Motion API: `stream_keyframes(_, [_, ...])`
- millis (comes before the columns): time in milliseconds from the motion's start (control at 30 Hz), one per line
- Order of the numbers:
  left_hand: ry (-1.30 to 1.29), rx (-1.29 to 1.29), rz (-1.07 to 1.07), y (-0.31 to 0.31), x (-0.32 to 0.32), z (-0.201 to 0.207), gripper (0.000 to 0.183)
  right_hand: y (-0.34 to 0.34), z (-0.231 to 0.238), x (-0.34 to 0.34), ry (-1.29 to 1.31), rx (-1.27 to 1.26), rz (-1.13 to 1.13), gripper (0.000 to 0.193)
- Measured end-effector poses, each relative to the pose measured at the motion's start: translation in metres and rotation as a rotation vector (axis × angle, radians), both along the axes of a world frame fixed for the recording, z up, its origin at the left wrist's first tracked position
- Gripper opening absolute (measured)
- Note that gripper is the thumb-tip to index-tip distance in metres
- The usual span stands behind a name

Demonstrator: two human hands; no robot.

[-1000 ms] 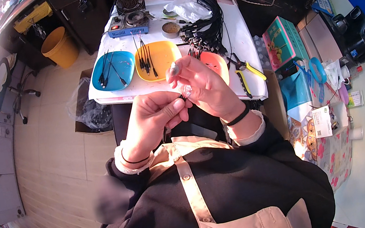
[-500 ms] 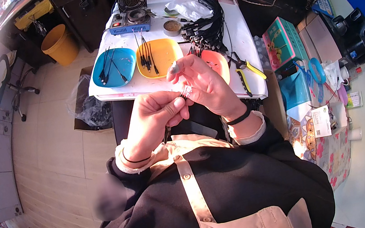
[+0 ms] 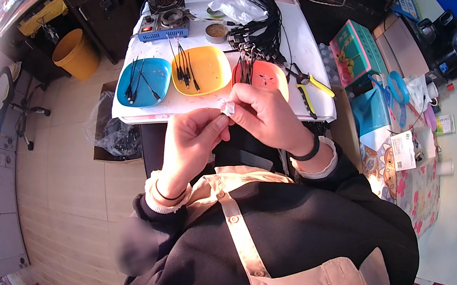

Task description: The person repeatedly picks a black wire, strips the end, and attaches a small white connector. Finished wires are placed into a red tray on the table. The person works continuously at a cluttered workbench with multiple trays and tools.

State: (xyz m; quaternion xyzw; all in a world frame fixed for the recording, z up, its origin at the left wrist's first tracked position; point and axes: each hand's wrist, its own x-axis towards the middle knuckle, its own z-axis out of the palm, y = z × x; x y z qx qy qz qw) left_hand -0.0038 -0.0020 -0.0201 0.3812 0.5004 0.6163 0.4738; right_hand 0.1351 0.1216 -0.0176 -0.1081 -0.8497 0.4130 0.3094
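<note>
Fingers [image 3: 215, 128] of the left hand [image 3: 186, 146] closed, thumb against forefinger; anything gripped is hidden. Right hand [image 3: 274, 116]: thumb and forefinger drawn together, touching the left fingertips. Whitish piece [image 3: 227, 108] at the right thumb tip; whether pinched or worn cannot be told. Beyond, on the counter [image 3: 301, 30]: blue tray [image 3: 161, 74] left, yellow tray [image 3: 215, 71] centre, coral tray [image 3: 274, 77] right, black cables in each. Yellow-handled cutters [image 3: 306, 99] far right. Blue-based heater [image 3: 164, 34] at far left.

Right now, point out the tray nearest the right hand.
The coral-red tray, rightmost of three, directly beyond the right hand; the yellow tray and blue tray lie farther left.
</note>
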Motion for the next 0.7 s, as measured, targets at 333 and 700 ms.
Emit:
stream_keyframes(333, [-0.137, -0.045, -0.144, -0.017, -0.011, 0.012, 0.012, 0.014, 0.020, 0.040, 0.063, -0.071, -0.013, 0.020])
stream_keyframes(700, [-0.012, -0.126, -0.271, -0.008, -0.013, 0.024, 0.013, 0.004, 0.033, 0.027, 0.145, 0.541, 0.116, 0.029])
